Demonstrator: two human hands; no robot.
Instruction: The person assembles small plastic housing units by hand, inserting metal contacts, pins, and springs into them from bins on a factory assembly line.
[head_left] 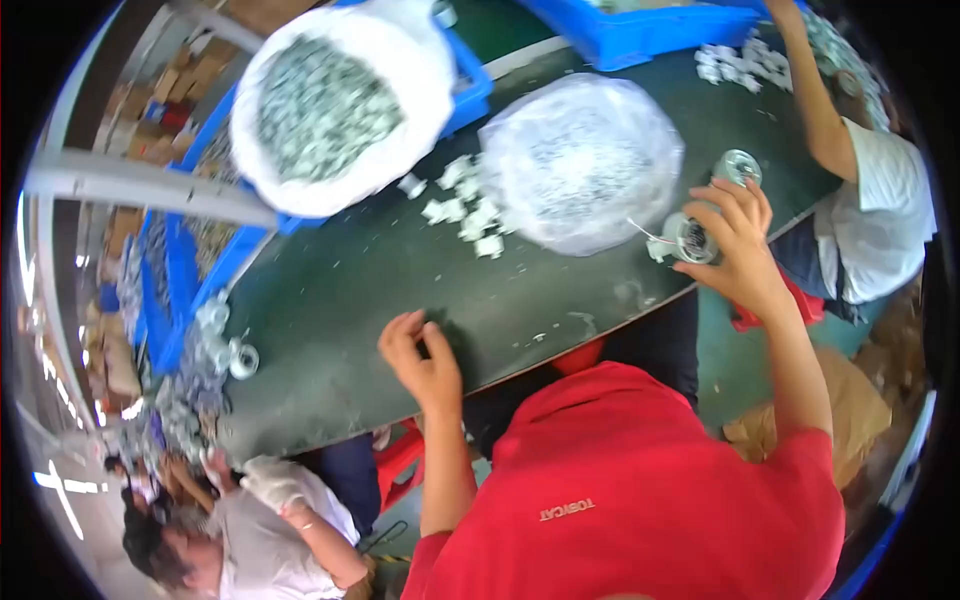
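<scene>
My right hand (742, 240) is closed round a transparent round plastic housing (690, 238) at the table's right side. Dark parts show inside it, a white piece (658, 249) sits at its left, and a thin wire sticks up beside it. Just beyond my fingers stands a second transparent round housing (738, 166). My left hand (424, 362) hovers over the near edge of the dark green table (390, 290), holding nothing, its thumb apart from the loosely curled fingers. Between and beyond my hands lies a transparent bag (585, 165) of small pale pieces.
Loose white plastic parts (466, 205) lie left of the bag. A white-lined container (330, 110) full of greenish-clear pieces stands at the far left by blue bins (185, 270). More transparent housings (225, 345) sit at the left end. Co-workers (870, 200) are at both sides.
</scene>
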